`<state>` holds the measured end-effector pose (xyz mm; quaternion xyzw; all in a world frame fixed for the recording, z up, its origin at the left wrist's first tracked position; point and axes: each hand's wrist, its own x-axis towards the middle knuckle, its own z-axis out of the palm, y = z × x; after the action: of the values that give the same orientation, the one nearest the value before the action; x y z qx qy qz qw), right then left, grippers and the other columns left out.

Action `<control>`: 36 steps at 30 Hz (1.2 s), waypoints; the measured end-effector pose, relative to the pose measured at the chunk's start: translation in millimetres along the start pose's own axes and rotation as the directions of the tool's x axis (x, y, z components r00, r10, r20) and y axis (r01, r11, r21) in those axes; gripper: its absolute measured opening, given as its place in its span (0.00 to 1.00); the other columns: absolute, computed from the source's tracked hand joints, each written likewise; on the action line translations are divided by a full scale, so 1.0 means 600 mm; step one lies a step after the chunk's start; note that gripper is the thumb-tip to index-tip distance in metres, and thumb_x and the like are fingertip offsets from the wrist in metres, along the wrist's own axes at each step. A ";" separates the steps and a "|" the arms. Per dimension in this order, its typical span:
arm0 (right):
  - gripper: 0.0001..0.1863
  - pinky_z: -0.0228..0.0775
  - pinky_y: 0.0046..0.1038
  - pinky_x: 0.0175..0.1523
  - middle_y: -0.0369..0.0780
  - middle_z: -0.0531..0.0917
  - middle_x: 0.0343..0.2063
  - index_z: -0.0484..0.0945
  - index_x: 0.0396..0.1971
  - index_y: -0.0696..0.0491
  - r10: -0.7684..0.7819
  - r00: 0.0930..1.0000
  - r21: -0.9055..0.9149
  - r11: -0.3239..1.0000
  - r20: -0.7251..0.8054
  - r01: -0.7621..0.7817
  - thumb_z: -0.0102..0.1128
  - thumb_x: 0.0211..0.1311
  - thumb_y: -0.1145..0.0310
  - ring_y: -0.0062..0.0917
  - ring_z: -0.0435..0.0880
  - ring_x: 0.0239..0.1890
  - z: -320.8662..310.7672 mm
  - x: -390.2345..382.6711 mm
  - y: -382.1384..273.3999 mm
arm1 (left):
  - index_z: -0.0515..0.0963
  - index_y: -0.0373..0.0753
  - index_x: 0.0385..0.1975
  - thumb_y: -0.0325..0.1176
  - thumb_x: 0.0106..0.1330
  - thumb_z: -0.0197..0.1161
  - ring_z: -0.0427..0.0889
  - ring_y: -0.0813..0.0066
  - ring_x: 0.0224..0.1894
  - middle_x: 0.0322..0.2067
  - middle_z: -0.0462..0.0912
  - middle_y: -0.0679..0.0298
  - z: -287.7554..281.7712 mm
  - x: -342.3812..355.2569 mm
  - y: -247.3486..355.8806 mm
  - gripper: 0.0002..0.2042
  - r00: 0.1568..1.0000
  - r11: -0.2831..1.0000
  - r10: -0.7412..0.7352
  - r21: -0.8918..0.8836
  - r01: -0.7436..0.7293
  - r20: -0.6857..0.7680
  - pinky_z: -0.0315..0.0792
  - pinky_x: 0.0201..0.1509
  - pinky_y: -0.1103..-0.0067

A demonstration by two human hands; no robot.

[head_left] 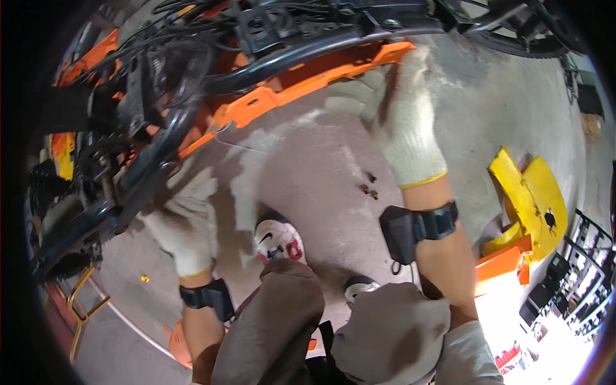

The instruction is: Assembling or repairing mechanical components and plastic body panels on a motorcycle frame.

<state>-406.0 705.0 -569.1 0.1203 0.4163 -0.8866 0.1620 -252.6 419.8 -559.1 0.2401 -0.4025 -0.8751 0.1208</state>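
Observation:
A long orange panel [256,102] with a shaped edge runs beneath a black tubular frame [289,51]. My right hand [407,128], in a white knit glove with a yellow cuff, is at the panel's right end. Its fingers reach under and around that end, partly hidden. Lower on the left, my left hand [183,228] wears a matching glove. Its fingers are apart and slightly blurred, close to the panel's left end and the frame; contact there is unclear. A thin wire [237,145] hangs from the panel between my hands.
Several small dark fasteners [369,189] lie on the concrete floor. To the right are a yellow body panel [536,205] and an orange piece [504,266]. A wheel [513,35] stands at the far right. Black cables [173,32] cross the frame; a yellow metal stand [80,314] is left.

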 end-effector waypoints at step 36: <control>0.14 0.77 0.32 0.39 0.40 0.85 0.25 0.80 0.37 0.49 0.080 0.955 -0.947 -0.177 -0.286 -0.269 0.66 0.61 0.55 0.29 0.87 0.30 -0.173 -0.157 0.087 | 0.80 0.33 0.49 0.36 0.75 0.61 0.86 0.70 0.34 0.37 0.86 0.59 -0.009 -0.038 -0.079 0.13 0.927 0.705 -0.355 0.616 0.351 -0.122 0.81 0.39 0.74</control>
<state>-291.3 771.9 -637.4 0.0669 0.9288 -0.2220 0.2891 -231.0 456.0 -590.9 0.3361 -0.6175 -0.6978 -0.1369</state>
